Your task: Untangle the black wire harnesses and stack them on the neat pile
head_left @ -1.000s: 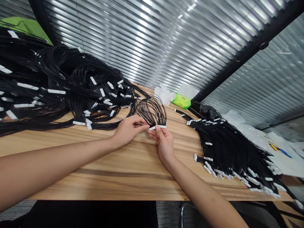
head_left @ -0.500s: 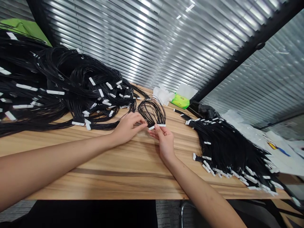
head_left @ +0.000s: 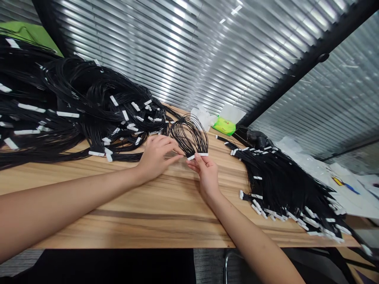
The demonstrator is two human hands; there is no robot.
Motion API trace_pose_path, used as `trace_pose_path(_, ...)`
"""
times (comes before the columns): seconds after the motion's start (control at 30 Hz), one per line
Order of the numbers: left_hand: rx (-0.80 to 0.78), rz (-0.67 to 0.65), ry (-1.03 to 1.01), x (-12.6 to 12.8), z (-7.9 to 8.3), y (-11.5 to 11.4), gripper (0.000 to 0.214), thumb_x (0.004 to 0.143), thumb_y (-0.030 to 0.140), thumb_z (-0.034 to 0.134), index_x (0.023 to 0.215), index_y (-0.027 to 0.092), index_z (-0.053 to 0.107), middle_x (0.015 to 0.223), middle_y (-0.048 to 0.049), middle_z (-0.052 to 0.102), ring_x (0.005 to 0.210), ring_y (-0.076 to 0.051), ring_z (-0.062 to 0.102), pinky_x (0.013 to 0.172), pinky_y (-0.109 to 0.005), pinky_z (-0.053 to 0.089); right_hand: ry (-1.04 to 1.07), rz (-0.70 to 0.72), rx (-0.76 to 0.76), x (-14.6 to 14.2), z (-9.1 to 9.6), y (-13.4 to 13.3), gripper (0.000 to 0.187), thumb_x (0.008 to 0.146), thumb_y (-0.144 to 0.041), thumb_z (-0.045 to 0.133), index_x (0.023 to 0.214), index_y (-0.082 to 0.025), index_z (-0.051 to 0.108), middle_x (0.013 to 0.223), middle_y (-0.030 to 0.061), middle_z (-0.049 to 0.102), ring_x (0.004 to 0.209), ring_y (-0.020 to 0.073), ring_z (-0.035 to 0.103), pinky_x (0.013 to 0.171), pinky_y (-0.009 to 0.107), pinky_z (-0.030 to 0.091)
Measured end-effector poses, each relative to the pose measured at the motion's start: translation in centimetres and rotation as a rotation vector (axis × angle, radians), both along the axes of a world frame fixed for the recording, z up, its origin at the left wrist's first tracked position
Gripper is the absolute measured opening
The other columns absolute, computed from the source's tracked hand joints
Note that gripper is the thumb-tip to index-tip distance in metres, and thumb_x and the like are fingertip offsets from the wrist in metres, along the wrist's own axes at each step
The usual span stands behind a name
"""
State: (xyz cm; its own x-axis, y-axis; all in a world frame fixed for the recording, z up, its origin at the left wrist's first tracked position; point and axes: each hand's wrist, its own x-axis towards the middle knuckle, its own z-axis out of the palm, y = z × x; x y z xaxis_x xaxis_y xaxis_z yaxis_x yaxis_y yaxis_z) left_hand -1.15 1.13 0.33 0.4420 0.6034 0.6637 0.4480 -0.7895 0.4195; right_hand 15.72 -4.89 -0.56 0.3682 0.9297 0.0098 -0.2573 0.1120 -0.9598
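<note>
A wire harness [head_left: 191,132] of thin black wires arches in a loop above the wooden table, with white connectors at its near ends. My right hand [head_left: 208,175] is closed on these white connectors [head_left: 202,154], thumb on top and fingers beneath. Just left of them is my left hand [head_left: 160,154], its thumb and forefinger tips brought together in a pinch beside the wires. Whatever lies between those tips is too small to make out. Behind the left hand spreads a large heap of black wire harnesses [head_left: 89,94] with white connectors.
On the right lies another pile of black harnesses [head_left: 284,181], many connectors toward the table's front edge. A green tissue pack [head_left: 224,125] and crumpled white tissue [head_left: 203,117] sit at the back. Yellow-and-blue tool [head_left: 345,184] rests far right. Metal blinds [head_left: 166,51] rise behind the wooden table [head_left: 133,213].
The harness loop has spread wider, and the connectors have shifted slightly right with my right hand. My left hand stays pinched close to them.
</note>
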Motion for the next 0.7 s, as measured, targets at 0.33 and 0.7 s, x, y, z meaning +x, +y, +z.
trace_pose_path(0.33, -0.021, -0.4, 0.025, -0.1, -0.4, -0.8, 0.02, 0.086, 0.036, 0.057, 0.08, 0.021, 0.068, 0.057, 0.0033, 0.057, 0.054, -0.01, 0.048, 0.067, -0.025, 0.038, 0.179, -0.107, 0.017, 0.6, -0.2, 0.4, 0.027, 0.063, -0.035, 0.079, 0.072, -0.017, 0.062, 0.068, -0.0021, 0.067, 0.071, 0.0141, 0.07, 0.064, 0.021, 0.054)
trace_pose_path(0.7, -0.583, -0.222, -0.201, 0.3, -0.5, -0.5, 0.024, 0.092, 0.035, 0.042, 0.106, 0.022, 0.056, 0.059, 0.0053, 0.05, 0.055, -0.011, 0.046, 0.055, -0.022, 0.036, 0.071, -0.095, 0.017, 0.1, 0.0, -0.1, 0.027, 0.066, -0.039, 0.075, 0.074, -0.016, 0.063, 0.069, 0.0008, 0.069, 0.069, 0.0161, 0.07, 0.067, 0.026, 0.055)
